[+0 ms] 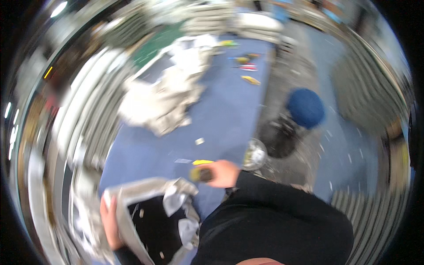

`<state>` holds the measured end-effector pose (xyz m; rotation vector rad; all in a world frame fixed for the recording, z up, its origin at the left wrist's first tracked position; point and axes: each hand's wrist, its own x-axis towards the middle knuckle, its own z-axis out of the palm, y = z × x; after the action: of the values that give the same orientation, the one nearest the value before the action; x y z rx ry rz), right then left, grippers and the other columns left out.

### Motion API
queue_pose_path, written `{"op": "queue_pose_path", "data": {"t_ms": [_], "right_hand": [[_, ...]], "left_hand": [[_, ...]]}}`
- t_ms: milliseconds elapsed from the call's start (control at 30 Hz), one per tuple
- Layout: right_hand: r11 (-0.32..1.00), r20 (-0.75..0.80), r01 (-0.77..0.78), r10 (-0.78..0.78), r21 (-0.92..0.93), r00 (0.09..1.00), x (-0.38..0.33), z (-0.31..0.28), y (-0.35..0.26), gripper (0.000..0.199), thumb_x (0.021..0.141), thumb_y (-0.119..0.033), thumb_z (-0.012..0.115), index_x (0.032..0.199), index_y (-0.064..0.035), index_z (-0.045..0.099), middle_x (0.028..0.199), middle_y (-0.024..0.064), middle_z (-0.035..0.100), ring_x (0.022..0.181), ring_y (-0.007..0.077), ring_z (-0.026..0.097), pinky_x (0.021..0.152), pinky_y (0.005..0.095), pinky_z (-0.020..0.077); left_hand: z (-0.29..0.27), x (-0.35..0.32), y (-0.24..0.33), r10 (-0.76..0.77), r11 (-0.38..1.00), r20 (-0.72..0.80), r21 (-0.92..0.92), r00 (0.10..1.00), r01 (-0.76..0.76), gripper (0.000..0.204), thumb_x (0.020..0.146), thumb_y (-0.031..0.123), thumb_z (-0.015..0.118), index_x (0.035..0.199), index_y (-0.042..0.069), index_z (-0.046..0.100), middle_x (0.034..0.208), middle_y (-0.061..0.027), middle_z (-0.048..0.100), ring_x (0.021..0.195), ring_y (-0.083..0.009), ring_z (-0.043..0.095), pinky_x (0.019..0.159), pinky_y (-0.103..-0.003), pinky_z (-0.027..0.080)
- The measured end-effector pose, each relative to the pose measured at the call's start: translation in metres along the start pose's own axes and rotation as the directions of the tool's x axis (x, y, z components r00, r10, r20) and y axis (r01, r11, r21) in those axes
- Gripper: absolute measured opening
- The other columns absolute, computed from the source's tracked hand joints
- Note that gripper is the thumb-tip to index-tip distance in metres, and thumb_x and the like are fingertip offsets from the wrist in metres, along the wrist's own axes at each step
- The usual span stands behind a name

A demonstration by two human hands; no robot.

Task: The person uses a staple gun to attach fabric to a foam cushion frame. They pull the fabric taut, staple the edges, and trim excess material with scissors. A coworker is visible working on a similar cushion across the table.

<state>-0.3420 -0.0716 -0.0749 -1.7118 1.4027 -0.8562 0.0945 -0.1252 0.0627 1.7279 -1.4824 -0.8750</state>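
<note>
At the lower left, my left hand (110, 221) grips the side of a light fabric-covered frame (145, 187) with a black middle. Loose white cloth (176, 198) bunches along the frame's right side. My right hand (225, 173) is closed around a small dark, rounded object with a yellowish end (204, 175), too blurred to name. That hand is over the blue table (221, 119), just beyond the frame. A flat yellow piece (202, 162) lies by its fingers. Near it are a pale strip (183, 161) and a small white scrap (199, 141).
Crumpled beige fabric (168, 92) covers the table's far left. Small coloured tools (247, 66) lie toward its far right. Beside the right edge are a shiny bowl (255, 154) and a blue round stool (305, 108). Stacked padded panels (95, 101) stand along the left.
</note>
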Motion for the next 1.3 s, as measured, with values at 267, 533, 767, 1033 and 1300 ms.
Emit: {"op": "queue_pose_path", "data": {"t_ms": [267,533,767,1033,1300], "right_hand": [[0.894,0.261,-0.306,0.226,0.328,0.939,-0.002,0.054,0.061,0.051,0.086,-0.02,0.091,0.125,0.0071,0.072,0.117,0.0129,0.081,0.109,0.0213,0.078,0.099,0.0366,0.0588],[0.856,0.32,0.053,-0.249,0.514,0.914,0.085,0.108,-0.031,0.05,0.092,-0.012,0.088,0.134,0.002,0.064,0.12,0.0089,0.073,0.1,0.0165,0.07,0.087,0.0323,0.0566],[0.838,0.342,-0.002,-0.22,0.545,0.914,0.135,0.165,-0.067,0.045,0.094,-0.01,0.086,0.13,0.0059,0.066,0.126,0.013,0.073,0.114,0.0213,0.07,0.101,0.0365,0.0551],[0.856,0.295,0.059,-0.242,0.514,0.924,0.146,0.185,-0.068,0.047,0.094,-0.012,0.085,0.132,0.0075,0.067,0.127,0.015,0.074,0.115,0.023,0.071,0.102,0.0375,0.0547],[0.828,0.224,0.138,-0.302,0.544,0.927,0.138,0.161,-0.099,0.047,0.089,-0.005,0.084,0.133,0.0079,0.07,0.121,0.0138,0.08,0.112,0.0171,0.074,0.1,0.033,0.0561]], "left_hand": [[-0.014,0.023,-0.024,0.135,0.982,0.095,0.118,0.986,-0.145,0.066,0.099,0.053,0.075,0.14,0.002,0.068,0.134,-0.015,0.073,0.127,-0.0257,0.067,0.111,-0.038,0.048],[-0.022,0.018,-0.035,0.08,0.987,0.109,0.131,0.991,-0.094,0.075,0.103,0.061,0.067,0.147,0.001,0.063,0.145,-0.0145,0.067,0.134,-0.0246,0.06,0.116,-0.037,0.044],[-0.034,0.014,-0.051,-0.194,0.924,0.135,-0.306,0.972,0.227,0.093,0.109,0.071,0.047,0.163,-0.005,0.045,0.171,-0.0226,0.043,0.156,-0.0294,0.044,0.13,-0.037,0.03],[-0.03,0.031,-0.049,-0.274,0.959,0.069,0.093,0.959,0.268,0.095,0.111,0.075,0.032,0.154,-0.006,0.057,0.163,-0.0282,0.051,0.151,-0.0398,0.049,0.127,-0.041,0.035],[-0.031,0.043,-0.055,-0.138,0.985,0.215,-0.076,0.967,0.157,0.081,0.114,0.065,0.04,0.161,-0.001,0.051,0.167,-0.0164,0.051,0.151,-0.0253,0.049,0.128,-0.037,0.034]]}}
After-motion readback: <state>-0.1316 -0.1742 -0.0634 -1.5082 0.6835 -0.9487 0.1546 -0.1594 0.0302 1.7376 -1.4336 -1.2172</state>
